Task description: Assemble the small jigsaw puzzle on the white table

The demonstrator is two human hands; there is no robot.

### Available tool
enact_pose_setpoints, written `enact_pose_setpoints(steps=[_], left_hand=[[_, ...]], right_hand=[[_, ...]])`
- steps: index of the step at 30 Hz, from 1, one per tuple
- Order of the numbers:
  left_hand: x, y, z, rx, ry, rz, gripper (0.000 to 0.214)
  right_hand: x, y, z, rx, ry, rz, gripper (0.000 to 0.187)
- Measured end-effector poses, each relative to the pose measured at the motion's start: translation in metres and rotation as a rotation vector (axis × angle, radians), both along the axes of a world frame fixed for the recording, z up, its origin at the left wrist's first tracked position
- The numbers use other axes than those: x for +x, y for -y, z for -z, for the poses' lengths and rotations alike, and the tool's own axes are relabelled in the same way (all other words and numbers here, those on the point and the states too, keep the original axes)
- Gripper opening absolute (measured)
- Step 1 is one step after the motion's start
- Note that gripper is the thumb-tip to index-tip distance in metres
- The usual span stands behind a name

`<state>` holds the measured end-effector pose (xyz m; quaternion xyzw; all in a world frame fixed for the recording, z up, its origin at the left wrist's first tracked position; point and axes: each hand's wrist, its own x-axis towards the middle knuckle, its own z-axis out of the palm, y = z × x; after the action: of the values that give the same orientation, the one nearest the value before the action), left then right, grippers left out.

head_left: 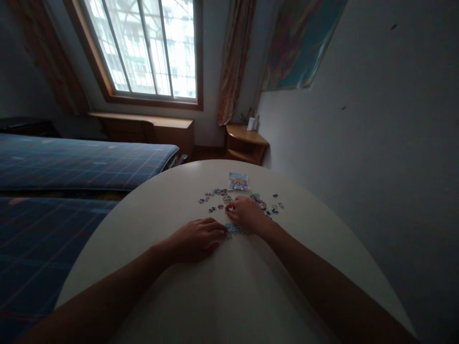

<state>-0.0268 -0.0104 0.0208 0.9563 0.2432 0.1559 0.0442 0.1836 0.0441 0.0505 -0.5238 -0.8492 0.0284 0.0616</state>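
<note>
My left hand (196,239) rests on the table, fingers stretched out. Its fingertips touch the left edge of a partly joined jigsaw puzzle (234,229), light blue in colour. Just beyond that, my right hand (245,212) reaches over the loose pieces with fingers curled together around a small jigsaw piece (230,209), mostly hidden by the fingers. Loose jigsaw pieces (212,209) lie scattered to the left of this hand, and a denser cluster of dark pieces (260,201) shows behind it. The right wrist covers part of the joined section.
A printed picture packet (238,181) lies behind the pieces on the round white table (150,210). A few pieces (275,209) sit off to the right. Beds with blue plaid mattresses (82,160) stand at left, a wooden corner shelf (247,135) behind, and a wall (376,157) at right.
</note>
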Motion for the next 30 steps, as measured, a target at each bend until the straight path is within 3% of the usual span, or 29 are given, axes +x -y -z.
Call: enact_pose_setpoints(steps=[6,16,23,30], left_hand=[[0.000,0.000,0.000,-0.016,0.024,0.003,0.034],[-0.001,0.001,-0.001,-0.039,0.011,-0.001,0.035],[0.000,0.000,-0.002,-0.037,0.001,0.002,0.032],[-0.001,-0.003,0.005,-0.022,-0.003,0.005,0.030]], right_hand=[[0.024,0.009,-0.008,-0.025,0.025,0.051,0.016],[0.076,0.028,0.007,-0.075,-0.123,0.158,0.012],[0.086,0.038,0.019,-0.043,-0.276,0.108,0.033],[0.090,0.051,0.014,0.036,-0.082,0.079,0.017]])
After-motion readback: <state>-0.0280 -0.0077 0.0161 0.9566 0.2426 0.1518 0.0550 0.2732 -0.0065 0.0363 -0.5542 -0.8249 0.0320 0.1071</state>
